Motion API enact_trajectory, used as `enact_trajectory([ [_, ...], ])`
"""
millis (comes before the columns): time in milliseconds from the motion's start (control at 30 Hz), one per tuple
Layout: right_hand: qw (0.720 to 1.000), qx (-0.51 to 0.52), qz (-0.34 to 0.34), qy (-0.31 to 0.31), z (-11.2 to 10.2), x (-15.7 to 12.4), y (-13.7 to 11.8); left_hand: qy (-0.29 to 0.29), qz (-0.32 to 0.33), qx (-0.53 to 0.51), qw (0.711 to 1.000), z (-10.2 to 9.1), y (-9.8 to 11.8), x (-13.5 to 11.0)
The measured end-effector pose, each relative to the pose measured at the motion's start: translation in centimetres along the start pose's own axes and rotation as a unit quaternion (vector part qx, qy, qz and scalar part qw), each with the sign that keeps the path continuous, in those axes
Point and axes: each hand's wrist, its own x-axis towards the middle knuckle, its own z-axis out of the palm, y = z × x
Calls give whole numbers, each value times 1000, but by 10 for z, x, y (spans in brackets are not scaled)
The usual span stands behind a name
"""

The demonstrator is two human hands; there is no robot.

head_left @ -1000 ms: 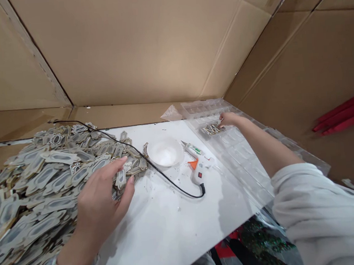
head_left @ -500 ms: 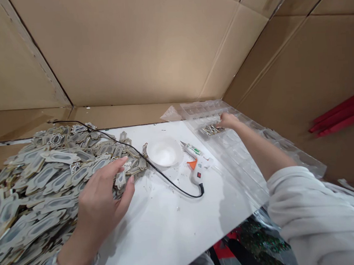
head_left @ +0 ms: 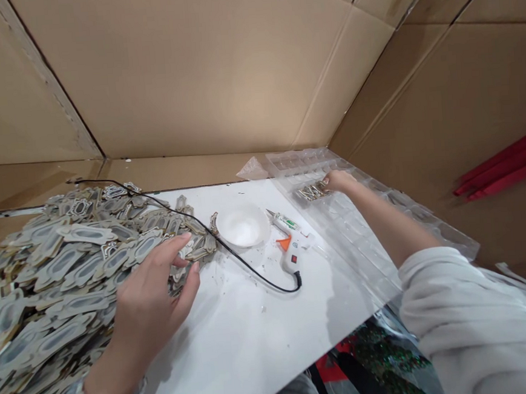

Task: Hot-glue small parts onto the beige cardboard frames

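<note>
My left hand [head_left: 154, 287], with beads round its wrist, is open, thumb and fingers apart. It hovers at the edge of a big heap of flat grey-white, frame-shaped pieces [head_left: 89, 268], holding none that I can see. At the far right, my right hand [head_left: 338, 182] reaches into a clear compartment tray [head_left: 361, 256]. Its fingers are closed at a pile of small shiny metal pieces [head_left: 310, 192], which look like clips or pins. The fingertips are partly hidden, so what they grip is unclear.
A white glue gun [head_left: 291, 258] with an orange trigger lies mid-table, its black cable [head_left: 245, 262] crossing toward the heap. Beside the nozzle stands a round white dish [head_left: 243, 226]. Cardboard walls [head_left: 216, 67] enclose the back and right. Red fabric [head_left: 506, 165] hangs at the right.
The view has shifted very slightly. My right hand's fingers have drawn a little closer together at the metal pieces; my left hand stays in nearly the same place.
</note>
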Motion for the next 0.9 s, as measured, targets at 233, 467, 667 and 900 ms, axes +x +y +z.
enact_trajectory([
  [233, 991, -79, 53, -92, -11, -3, -12, -15, 0, -2, 1000, -2, 1, 0],
  [467, 985, -105, 45, -127, -13, 6, -17, -27, -23, -7, 999, -2, 1, -1],
  [667, 982, -120, 49, -140, -10, 13, -18, -44, -23, -13, 999, -5, 2, 0],
  [900, 980, -131, 51, -139, -8, 13, -7, -43, -16, 0, 999, -5, 3, 0],
])
